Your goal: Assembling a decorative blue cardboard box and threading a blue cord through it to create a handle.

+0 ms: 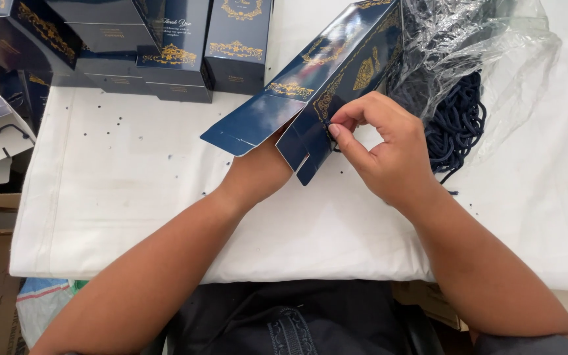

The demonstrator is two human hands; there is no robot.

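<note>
One hand (258, 167) inside box (336, 59)

light: bright, even daylight you see | glare: sheen on the navy box (336, 72) and far plastic bag (481, 39); shadows: soft | focus: sharp

Navy box (336, 62) (gold ornament), white cloth (133, 197)

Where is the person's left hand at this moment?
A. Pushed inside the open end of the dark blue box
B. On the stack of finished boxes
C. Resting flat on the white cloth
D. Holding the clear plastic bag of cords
A: the left hand goes into the open end of the dark blue box, hidden past the wrist, while the right hand pinches at the box's side.
</note>
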